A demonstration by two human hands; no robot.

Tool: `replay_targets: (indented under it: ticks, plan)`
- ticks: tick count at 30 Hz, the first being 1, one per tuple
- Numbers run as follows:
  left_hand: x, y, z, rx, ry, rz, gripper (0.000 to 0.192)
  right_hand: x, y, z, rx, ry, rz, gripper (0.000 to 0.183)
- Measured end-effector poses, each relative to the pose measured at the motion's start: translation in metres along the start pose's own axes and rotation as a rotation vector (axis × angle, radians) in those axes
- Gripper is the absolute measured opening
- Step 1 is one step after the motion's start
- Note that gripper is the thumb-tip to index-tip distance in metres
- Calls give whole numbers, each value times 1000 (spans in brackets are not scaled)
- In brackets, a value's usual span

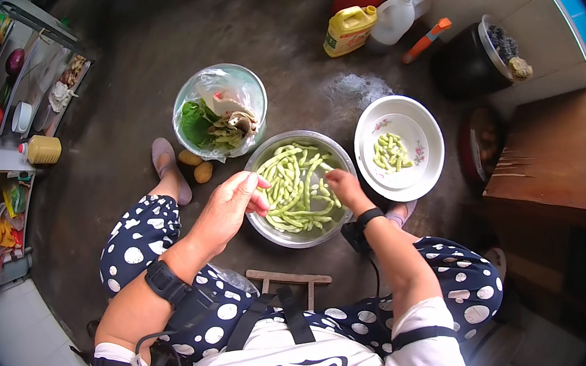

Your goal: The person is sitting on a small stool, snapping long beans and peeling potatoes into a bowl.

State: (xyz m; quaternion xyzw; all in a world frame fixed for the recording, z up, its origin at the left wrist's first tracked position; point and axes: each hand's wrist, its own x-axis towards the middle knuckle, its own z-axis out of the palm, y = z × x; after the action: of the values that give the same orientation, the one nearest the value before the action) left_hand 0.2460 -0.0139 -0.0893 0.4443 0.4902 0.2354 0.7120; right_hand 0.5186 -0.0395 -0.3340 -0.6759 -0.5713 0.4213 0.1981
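Observation:
On the floor between my feet is a round metal basin (pixel 342 225) with long green bean pods (pixel 285 182) and several loose pale beans in it. My left hand (pixel 233 197) is raised over its left rim, thumb near the curled fingers; whether anything is pinched there is hidden. My right hand (pixel 347 187) reaches over the right rim, fingertips pointing down beside the pods. Whether it grips one is unclear. A white enamel basin (pixel 435 145) with a flower pattern stands beyond to the right, holding short pieces of bean pod (pixel 391 154).
A bag-lined bucket (pixel 183 90) of leaves and scraps stands ahead left, beside potatoes (pixel 202 172). Farther off are a yellow oil jug (pixel 349 31), a whitish jug (pixel 395 22) and a black bin (pixel 464 58). Shelves (pixel 24 73) line the left; a wooden cabinet (pixel 560 155) stands right.

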Motion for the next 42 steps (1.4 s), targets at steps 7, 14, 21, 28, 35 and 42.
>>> replay_targets:
  ticks: [7, 14, 21, 28, 35, 42]
  plan:
    - [3, 0, 1, -2, -16, 21, 41, -16, -5, 85, -469, -211, 101, 35]
    - [-3, -2, -6, 45, -14, 41, 40, -21, 0, 66, -396, 114, 60, 21]
    - [-3, 2, -5, 19, -2, 41, 39, -25, -16, 67, -446, -26, 80, 30]
    - [-3, 7, -3, 61, -28, 72, 38, -21, -25, 57, 552, -417, 443, 22]
    - [0, 1, -4, 45, -31, 123, 38, -31, -102, -4, 1226, -591, 378, 29]
    - [5, -5, -2, 45, -38, 131, 38, -52, -139, -26, 1354, -650, 254, 26]
